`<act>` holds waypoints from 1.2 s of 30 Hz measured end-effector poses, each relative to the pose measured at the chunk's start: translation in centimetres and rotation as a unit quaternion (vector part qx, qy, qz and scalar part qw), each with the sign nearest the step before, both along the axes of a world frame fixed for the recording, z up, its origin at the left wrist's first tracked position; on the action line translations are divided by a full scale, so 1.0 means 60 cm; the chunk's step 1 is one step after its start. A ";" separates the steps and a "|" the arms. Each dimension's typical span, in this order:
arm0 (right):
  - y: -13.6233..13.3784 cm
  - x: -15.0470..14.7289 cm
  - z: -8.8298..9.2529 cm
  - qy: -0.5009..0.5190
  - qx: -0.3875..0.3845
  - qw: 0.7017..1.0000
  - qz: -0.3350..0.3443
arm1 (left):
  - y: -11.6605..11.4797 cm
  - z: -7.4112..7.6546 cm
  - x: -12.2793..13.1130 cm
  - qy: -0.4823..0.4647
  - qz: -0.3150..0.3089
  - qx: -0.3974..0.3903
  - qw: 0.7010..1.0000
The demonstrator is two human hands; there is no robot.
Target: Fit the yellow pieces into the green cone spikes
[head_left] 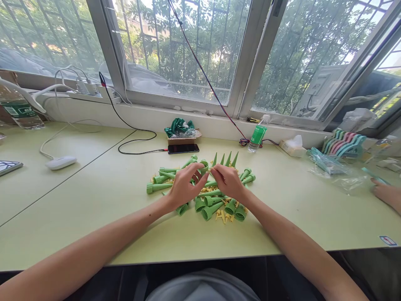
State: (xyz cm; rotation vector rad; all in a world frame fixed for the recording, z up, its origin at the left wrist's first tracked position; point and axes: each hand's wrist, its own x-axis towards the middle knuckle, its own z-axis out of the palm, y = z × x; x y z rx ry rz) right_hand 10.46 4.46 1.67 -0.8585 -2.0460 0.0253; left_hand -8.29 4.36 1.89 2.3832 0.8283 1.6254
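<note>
Above a pile of green plastic watering spikes (pixel 158 187), my left hand (pixel 187 184) grips one green spike (pixel 204 166), its wide threaded end facing up. My right hand (pixel 228 180) is closed in a pinch right beside that end. A small yellow piece seems to be between its fingertips, partly hidden. Small yellow plastic valves (pixel 223 216) lie scattered among the spikes. Several green spikes (pixel 228 159) stand point-up in a row behind my right hand. Other spikes lie on their sides in front, with their open ends (pixel 240 212) toward me.
Behind the pile are a black phone (pixel 183 149) on a cable and a small cardboard box (pixel 181 140). A water bottle (pixel 258 134) and tissue pack (pixel 293 147) stand near the window. A white mouse (pixel 61 162) lies left. Another person's hand (pixel 387 193) is at far right.
</note>
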 end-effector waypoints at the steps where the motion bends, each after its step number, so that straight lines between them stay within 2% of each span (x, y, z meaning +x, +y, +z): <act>1: 0.000 0.000 0.001 0.000 -0.001 1.000 -0.002 | 0.000 0.000 -0.001 0.004 -0.003 0.002 1.000; 9: -0.003 -0.002 0.004 -0.013 0.003 1.000 -0.023 | -0.002 -0.004 -0.002 0.013 -0.044 0.001 0.999; 13: -0.003 -0.003 0.004 -0.006 0.005 1.000 -0.025 | -0.003 -0.007 0.000 -0.020 -0.042 -0.071 0.996; 18: -0.002 -0.002 0.002 0.011 0.013 1.000 -0.022 | -0.002 0.002 0.003 -0.096 -0.075 -0.162 0.979; 24: -0.001 -0.002 0.000 0.015 0.026 0.999 -0.014 | 0.007 0.013 0.001 -0.122 -0.034 -0.218 0.968; 27: -0.001 -0.001 0.000 0.012 0.021 1.000 -0.006 | 0.013 0.012 0.000 -0.121 -0.042 -0.240 0.962; 31: -0.001 -0.002 0.000 0.007 0.004 1.000 0.017 | 0.014 0.010 -0.001 -0.114 -0.057 -0.249 0.960; 36: 0.001 -0.001 -0.001 0.023 -0.001 0.999 0.030 | 0.008 0.011 -0.001 -0.095 -0.097 -0.224 0.965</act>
